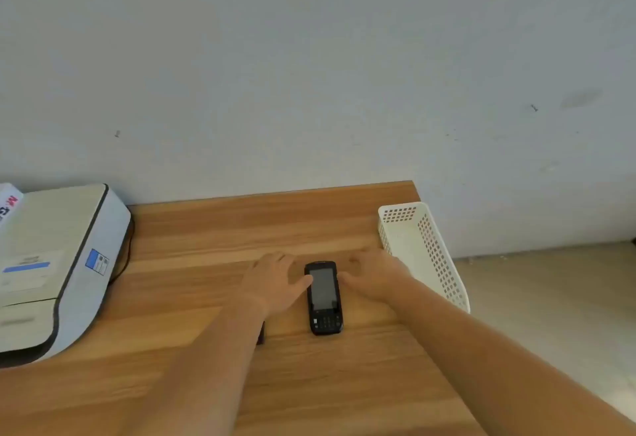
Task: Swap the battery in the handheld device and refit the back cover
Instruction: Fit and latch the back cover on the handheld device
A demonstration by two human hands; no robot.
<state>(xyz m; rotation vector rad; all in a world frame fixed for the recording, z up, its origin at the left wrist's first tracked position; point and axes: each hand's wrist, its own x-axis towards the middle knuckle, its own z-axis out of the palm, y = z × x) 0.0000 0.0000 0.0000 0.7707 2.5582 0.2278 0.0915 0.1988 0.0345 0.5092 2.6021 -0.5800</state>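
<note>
Hands flanking the handheld device

Handheld device (324,297) is lying face up, screen and keypad showing, on the wooden worktop (213,229), toward its right edge. Left hand (275,281) is resting palm down just beside the device's left side, fingers (272,258) spread, thumb touching the screen's edge. Right hand (373,275) is lying flat just beside the device's right side, its fingers loosely spread and gripping nothing. A small dark object (261,332) is peeking out from under the left wrist; what it is cannot be told. A white perforated basket (425,250) is sitting along the right edge, and a grey printer (51,263) is occupying the left edge.
</note>
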